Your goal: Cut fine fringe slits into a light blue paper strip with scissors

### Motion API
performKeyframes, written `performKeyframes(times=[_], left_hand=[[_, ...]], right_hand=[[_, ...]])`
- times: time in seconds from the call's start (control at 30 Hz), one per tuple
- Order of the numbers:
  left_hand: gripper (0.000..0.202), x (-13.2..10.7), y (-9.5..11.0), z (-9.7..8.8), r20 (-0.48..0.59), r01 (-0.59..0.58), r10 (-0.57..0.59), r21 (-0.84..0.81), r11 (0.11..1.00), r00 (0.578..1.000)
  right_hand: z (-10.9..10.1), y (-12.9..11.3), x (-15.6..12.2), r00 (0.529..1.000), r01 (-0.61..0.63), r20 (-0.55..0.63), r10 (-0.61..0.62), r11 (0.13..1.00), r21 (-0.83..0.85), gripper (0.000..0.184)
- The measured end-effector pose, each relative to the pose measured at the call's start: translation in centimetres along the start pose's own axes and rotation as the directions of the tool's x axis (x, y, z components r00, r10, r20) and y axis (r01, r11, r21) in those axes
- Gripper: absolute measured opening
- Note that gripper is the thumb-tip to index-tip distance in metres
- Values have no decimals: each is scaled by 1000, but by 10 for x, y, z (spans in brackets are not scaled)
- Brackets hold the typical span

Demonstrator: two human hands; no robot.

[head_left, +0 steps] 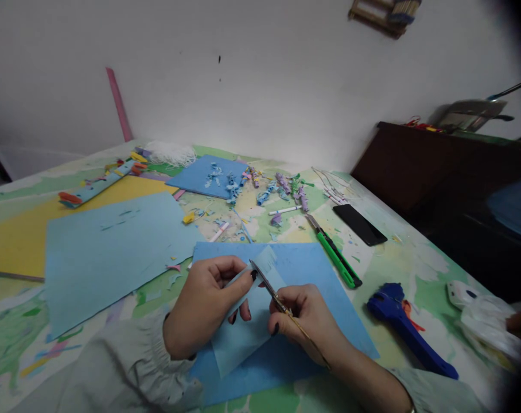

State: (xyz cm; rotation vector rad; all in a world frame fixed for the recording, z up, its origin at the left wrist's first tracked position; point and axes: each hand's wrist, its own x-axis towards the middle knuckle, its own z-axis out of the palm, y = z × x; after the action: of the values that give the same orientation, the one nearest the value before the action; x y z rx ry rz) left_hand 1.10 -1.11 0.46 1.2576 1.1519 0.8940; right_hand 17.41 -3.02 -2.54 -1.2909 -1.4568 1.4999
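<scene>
My left hand (215,304) pinches a light blue foam or paper sheet (238,347) between thumb and fingers, near its upper part. My right hand (310,318) is closed on a pair of scissors (267,285) with silver blades and gold-coloured handles. The blades point up and left, their tips close to my left thumb and the sheet's edge. Whether the blades are apart is too small to tell. Beneath both hands lies a larger mid-blue sheet (342,338) on the patterned tablecloth.
A green utility knife (335,255), a black phone (359,223) and a dark blue glue gun (409,330) lie to the right. At left are a large light blue sheet (114,258) and a yellow sheet (11,244). Small curled foam pieces (267,194) and scraps lie behind.
</scene>
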Motion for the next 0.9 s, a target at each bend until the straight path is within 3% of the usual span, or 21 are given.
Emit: performKeyframes(times=[0.6, 0.9], left_hand=[[18, -1, 0, 0, 12, -5, 5, -9, 1000, 1000], [19, 0, -3, -1, 45, -22, 23, -35, 999, 999]], right_hand=[[0, 0, 0, 1000, 23, 16, -23, 999, -28, 41], [-2, -1, -6, 977, 150, 140, -162, 984, 94, 46]])
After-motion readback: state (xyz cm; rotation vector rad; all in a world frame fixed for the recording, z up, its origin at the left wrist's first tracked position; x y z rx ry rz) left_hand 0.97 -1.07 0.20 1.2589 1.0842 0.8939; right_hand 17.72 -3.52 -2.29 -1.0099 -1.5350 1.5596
